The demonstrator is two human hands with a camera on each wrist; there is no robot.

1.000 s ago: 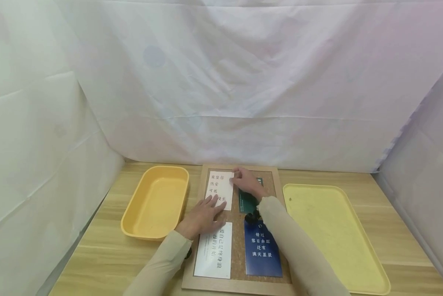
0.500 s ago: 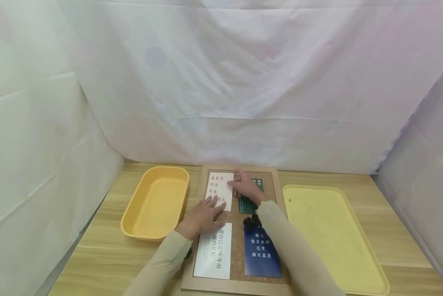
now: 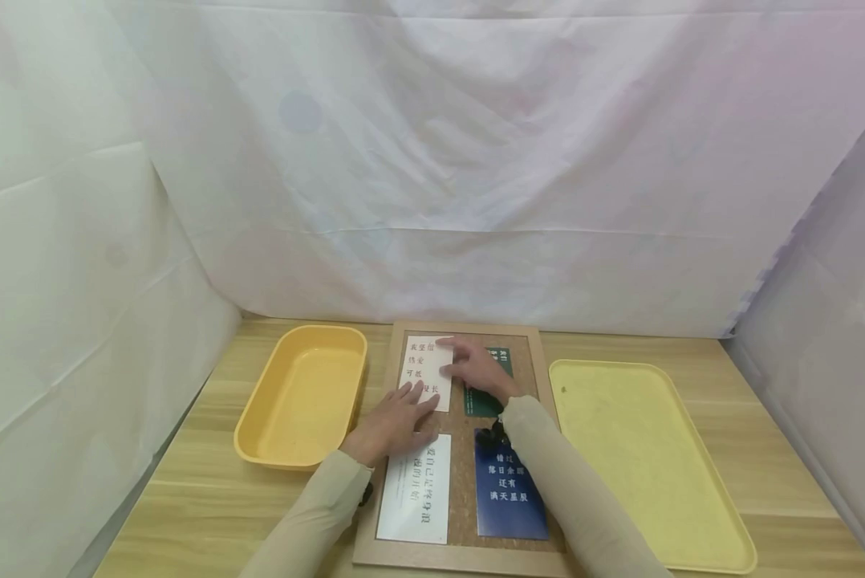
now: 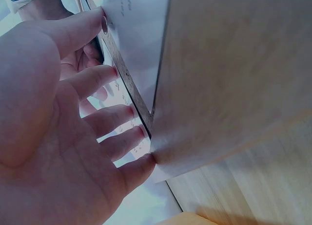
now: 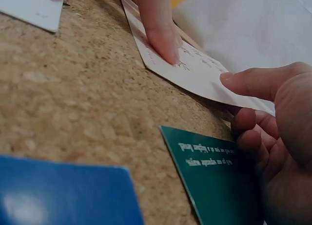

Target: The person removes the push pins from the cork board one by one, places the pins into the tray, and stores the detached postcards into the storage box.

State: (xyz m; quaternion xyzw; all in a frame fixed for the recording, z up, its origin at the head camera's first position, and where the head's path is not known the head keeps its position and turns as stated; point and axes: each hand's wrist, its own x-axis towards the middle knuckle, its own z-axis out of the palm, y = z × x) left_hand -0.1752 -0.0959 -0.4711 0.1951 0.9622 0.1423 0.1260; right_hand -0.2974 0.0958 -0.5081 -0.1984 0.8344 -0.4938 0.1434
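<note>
right hand [image 3: 478,369] moved farther over white card [image 3: 428,367] | fingers bent, hold unclear | left hand [image 3: 391,424] (spread) touches it

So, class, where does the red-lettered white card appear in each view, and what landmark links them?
Head: red-lettered white card just below centre, partly under the left hand.
Left wrist: left of centre, glimpsed between the fingers.
Right wrist: above centre, slanting down rightward.
Shared landmark: the left hand.
</note>
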